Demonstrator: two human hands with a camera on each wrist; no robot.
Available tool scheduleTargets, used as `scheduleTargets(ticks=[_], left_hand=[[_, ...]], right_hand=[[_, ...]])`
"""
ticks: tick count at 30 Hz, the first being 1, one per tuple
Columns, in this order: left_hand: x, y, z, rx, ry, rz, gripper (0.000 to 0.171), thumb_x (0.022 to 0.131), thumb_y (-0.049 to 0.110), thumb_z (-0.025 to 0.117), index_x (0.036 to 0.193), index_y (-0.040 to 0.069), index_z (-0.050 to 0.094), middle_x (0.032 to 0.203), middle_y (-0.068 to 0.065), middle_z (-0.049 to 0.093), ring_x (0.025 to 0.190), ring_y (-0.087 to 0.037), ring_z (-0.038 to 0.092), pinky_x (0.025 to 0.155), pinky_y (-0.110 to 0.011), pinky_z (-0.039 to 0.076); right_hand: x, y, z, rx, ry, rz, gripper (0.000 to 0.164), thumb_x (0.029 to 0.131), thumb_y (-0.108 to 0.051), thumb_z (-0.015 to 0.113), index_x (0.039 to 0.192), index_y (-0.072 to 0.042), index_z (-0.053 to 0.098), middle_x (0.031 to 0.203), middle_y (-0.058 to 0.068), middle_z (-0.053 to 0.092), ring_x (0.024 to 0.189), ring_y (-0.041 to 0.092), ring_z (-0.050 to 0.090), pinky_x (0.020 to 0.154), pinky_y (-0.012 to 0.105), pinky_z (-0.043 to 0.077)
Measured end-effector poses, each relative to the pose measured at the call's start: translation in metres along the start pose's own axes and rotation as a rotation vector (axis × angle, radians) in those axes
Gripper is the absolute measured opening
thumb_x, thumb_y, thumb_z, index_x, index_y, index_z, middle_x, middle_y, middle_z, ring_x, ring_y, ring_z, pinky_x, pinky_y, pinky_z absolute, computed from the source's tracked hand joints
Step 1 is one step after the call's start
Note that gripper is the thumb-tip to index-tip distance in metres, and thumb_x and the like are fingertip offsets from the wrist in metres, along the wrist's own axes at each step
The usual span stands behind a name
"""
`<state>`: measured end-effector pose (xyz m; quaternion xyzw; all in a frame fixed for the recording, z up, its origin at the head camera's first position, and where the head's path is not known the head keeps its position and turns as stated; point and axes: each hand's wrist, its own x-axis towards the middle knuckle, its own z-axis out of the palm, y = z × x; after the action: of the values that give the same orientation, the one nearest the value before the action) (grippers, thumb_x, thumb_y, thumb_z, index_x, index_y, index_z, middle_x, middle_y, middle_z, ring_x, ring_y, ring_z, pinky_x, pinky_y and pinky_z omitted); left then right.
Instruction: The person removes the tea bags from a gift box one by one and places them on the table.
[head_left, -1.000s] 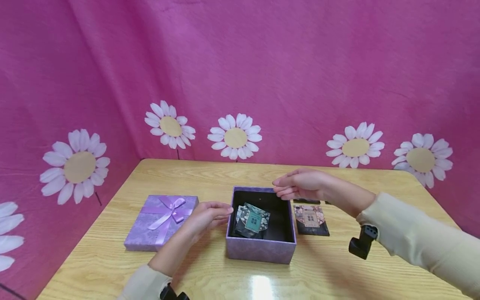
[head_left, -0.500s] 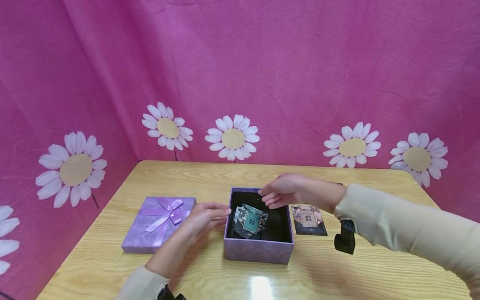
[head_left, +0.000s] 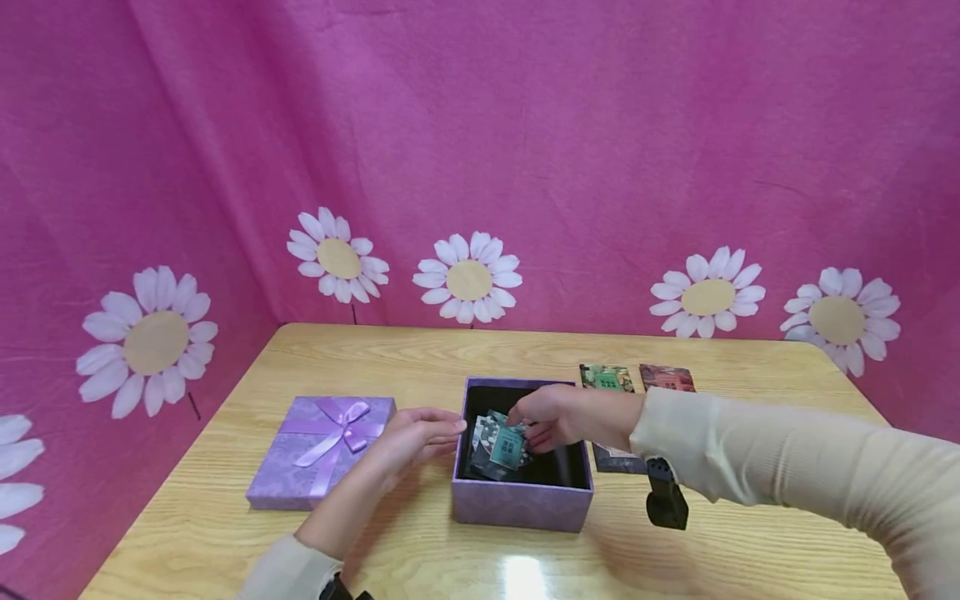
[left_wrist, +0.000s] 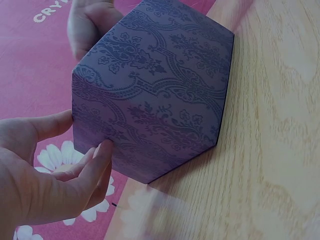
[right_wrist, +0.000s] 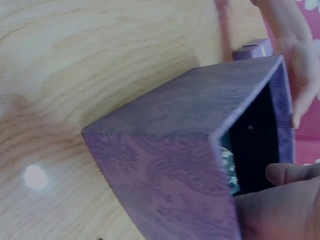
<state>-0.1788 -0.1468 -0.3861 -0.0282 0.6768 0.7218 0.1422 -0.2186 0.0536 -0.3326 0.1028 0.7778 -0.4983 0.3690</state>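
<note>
A lidless purple box (head_left: 521,504) with a dark inside stands on the table. In it, at the left, lie flat patterned sachets; the top sachet (head_left: 507,447) has a teal label. My left hand (head_left: 420,433) touches the box's left side with relaxed fingers; in the left wrist view, its fingertips (left_wrist: 104,148) meet the patterned outer wall. My right hand (head_left: 551,417) reaches over the right rim into the box. Its fingertips are at the top sachet's upper right corner. Whether they pinch it is hidden, as the box wall blocks the right wrist view.
Left of the box lies a purple lid (head_left: 318,454) with a ribbon bow. At the right are a green sachet (head_left: 606,377), a red sachet (head_left: 667,377) and a dark sachet (head_left: 618,460) partly behind the forearm. A pink daisy cloth (head_left: 585,167) hangs behind the wooden table (head_left: 405,354).
My right hand has moved left and down from above the box's back right corner to the sachets inside. The left hand stays at the box's left side.
</note>
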Motion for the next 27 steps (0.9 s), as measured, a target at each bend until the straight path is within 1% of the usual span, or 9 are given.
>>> scheduleTargets(ticks=[4, 9, 17, 22, 27], left_hand=[[-0.001, -0.001, 0.001, -0.003, -0.002, 0.000, 0.033, 0.089, 0.006, 0.062, 0.113, -0.016, 0.055, 0.092, -0.005, 0.067, 0.086, -0.010, 0.066, 0.087, -0.024, 0.059], [0.000, -0.001, 0.001, 0.003, 0.003, -0.013, 0.034, 0.089, 0.006, 0.062, 0.115, -0.016, 0.055, 0.093, -0.005, 0.067, 0.086, -0.010, 0.066, 0.088, -0.025, 0.059], [0.001, 0.000, 0.000, 0.010, 0.006, -0.021, 0.035, 0.090, 0.007, 0.062, 0.116, -0.015, 0.054, 0.094, -0.006, 0.067, 0.087, -0.010, 0.067, 0.089, -0.025, 0.059], [0.001, 0.001, 0.000, 0.015, 0.008, -0.027, 0.036, 0.090, 0.007, 0.062, 0.117, -0.014, 0.054, 0.097, -0.008, 0.068, 0.088, -0.011, 0.067, 0.089, -0.025, 0.059], [0.002, 0.000, -0.001, 0.025, 0.012, -0.029, 0.036, 0.089, 0.009, 0.063, 0.116, -0.013, 0.056, 0.099, -0.008, 0.068, 0.089, -0.012, 0.067, 0.091, -0.027, 0.059]], right_hand=[[0.003, 0.006, 0.001, 0.007, -0.008, 0.042, 0.059, 0.094, -0.012, 0.055, 0.141, 0.012, 0.029, 0.143, 0.036, 0.036, 0.132, 0.045, 0.043, 0.113, 0.048, 0.042], [0.006, 0.010, 0.003, 0.033, -0.007, 0.068, 0.061, 0.095, -0.013, 0.056, 0.142, 0.010, 0.026, 0.147, 0.034, 0.029, 0.134, 0.047, 0.038, 0.114, 0.050, 0.040], [0.009, 0.013, 0.006, 0.072, 0.072, 0.087, 0.061, 0.093, -0.014, 0.059, 0.139, 0.008, 0.027, 0.140, 0.034, 0.036, 0.130, 0.046, 0.042, 0.111, 0.050, 0.044], [0.011, 0.015, 0.008, 0.103, 0.064, 0.103, 0.060, 0.093, -0.015, 0.058, 0.139, 0.008, 0.027, 0.137, 0.035, 0.038, 0.128, 0.047, 0.046, 0.110, 0.050, 0.045], [0.012, 0.016, 0.010, 0.092, 0.056, 0.118, 0.063, 0.092, -0.019, 0.059, 0.136, 0.014, 0.029, 0.135, 0.035, 0.042, 0.124, 0.044, 0.049, 0.107, 0.049, 0.048]])
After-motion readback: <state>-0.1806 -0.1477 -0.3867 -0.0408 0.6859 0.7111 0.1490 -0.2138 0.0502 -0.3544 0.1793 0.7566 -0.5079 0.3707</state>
